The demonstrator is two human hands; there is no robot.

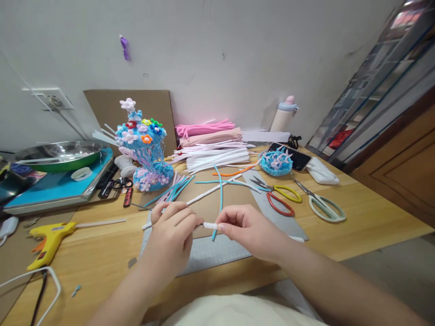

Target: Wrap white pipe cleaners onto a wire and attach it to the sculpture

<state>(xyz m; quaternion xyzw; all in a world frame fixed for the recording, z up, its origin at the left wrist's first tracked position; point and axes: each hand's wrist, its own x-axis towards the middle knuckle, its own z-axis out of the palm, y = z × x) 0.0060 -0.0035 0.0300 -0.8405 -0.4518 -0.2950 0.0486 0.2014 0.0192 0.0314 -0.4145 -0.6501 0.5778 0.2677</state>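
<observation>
A white fuzzy stem (210, 226) stretches between my two hands above the grey mat (217, 253). My left hand (175, 228) is closed round one end, and a thin dark tip shows at its fingers. The fingertips of my right hand (243, 228) pinch the other end. Just behind them a blue stem (221, 190) lies across a brown cardboard sheet (204, 203), near a long white stem (204, 194) and an orange one (234, 171).
A decorated blue flower piece (142, 140) stands at the back left, a blue round piece (276, 162) at the back right. Scissors (326, 208) lie on the right, a yellow glue gun (50, 240) on the left. Bundled stems (217, 156) line the wall.
</observation>
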